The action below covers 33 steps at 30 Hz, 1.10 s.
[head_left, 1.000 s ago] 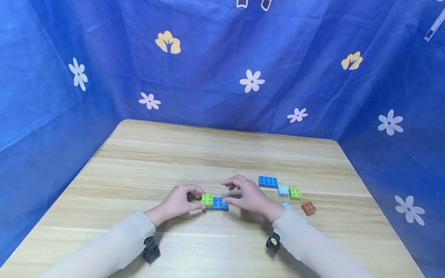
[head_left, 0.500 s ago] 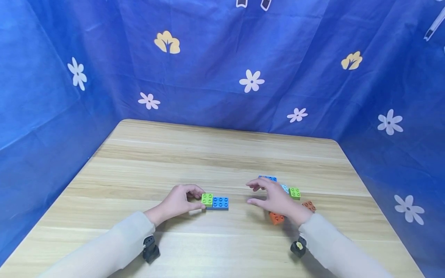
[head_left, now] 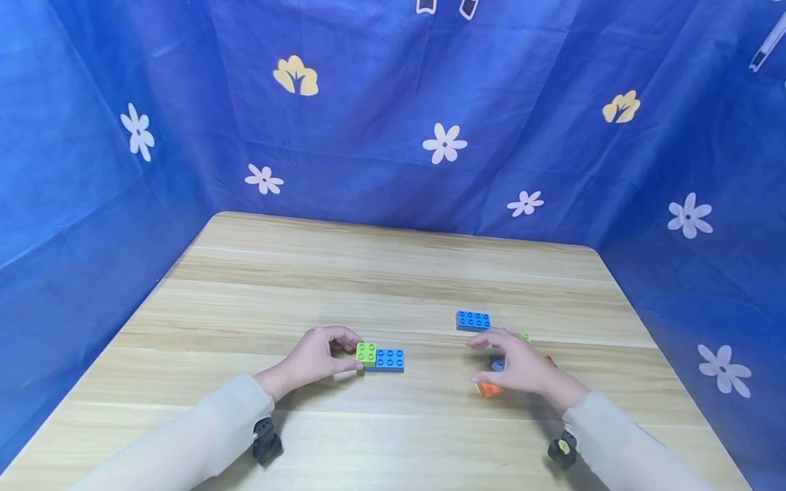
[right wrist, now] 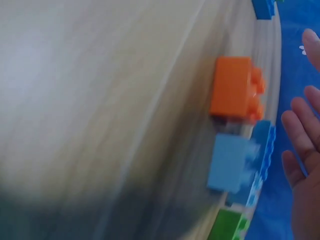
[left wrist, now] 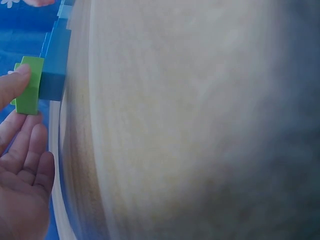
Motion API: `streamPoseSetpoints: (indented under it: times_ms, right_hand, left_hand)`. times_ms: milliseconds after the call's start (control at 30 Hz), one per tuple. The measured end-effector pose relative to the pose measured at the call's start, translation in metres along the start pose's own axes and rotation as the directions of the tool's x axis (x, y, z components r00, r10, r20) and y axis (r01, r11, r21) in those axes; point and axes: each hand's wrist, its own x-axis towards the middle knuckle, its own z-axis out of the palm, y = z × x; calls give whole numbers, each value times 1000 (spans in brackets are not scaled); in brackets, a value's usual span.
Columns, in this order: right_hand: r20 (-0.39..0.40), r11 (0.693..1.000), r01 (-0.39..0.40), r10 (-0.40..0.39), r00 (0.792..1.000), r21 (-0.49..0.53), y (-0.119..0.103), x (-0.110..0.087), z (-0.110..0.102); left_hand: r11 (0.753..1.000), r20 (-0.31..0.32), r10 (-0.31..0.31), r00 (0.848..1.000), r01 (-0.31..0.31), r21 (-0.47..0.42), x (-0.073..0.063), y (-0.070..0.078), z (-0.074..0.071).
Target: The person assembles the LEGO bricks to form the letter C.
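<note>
My left hand [head_left: 316, 358] pinches a small lime-green toy building brick [head_left: 366, 352] between thumb and fingers. That brick sits on the left end of a longer blue brick [head_left: 389, 359] lying on the table. In the left wrist view the thumb lies on the green brick [left wrist: 30, 85] and fingertips reach its other side. My right hand [head_left: 522, 363] hovers over loose bricks at the right, its fingers spread apart and holding nothing. Below it are an orange brick [right wrist: 232, 89] and a light blue brick [right wrist: 227, 162], partly hidden by the hand in the head view.
Another long blue brick [head_left: 473, 320] lies behind the right hand. A second green brick [right wrist: 227, 225] and a brown-orange brick [head_left: 551, 361] show only partly. Blue cloth [head_left: 368, 136] with flowers surrounds the wooden table [head_left: 338, 273] at the back and sides.
My right hand has left the blue brick and moved right, over the loose bricks. My left hand stays on the green brick.
</note>
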Motion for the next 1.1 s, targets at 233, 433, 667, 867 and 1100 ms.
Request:
streamPoseSetpoints:
  times_ms: [233,433,667,867,1100]
  right_hand:
    - [44,998,-3,6,999,-56,9,-14,0]
    - [67,995,12,-5,998,-100,14,-20,1]
    - [82,993,78,-71,994,-91,22,-21,5]
    - [86,988,119,-110,990,-102,27,-22,9]
    - [76,994,79,-73,994,-81,20,-16,7]
  left_hand:
    - [1000,-3,16,1000,-16,5,-1,-2,1]
    - [1000,-4,-4,1000,4,-2,-1,-1,1]
    - [1000,0,-6,1000,6,-3,-1,-1,0]
    - [1000,9,-3,1000,3,-6,-1,0,1]
    - [1000,8,-7,1000,7,-9,-1,0,1]
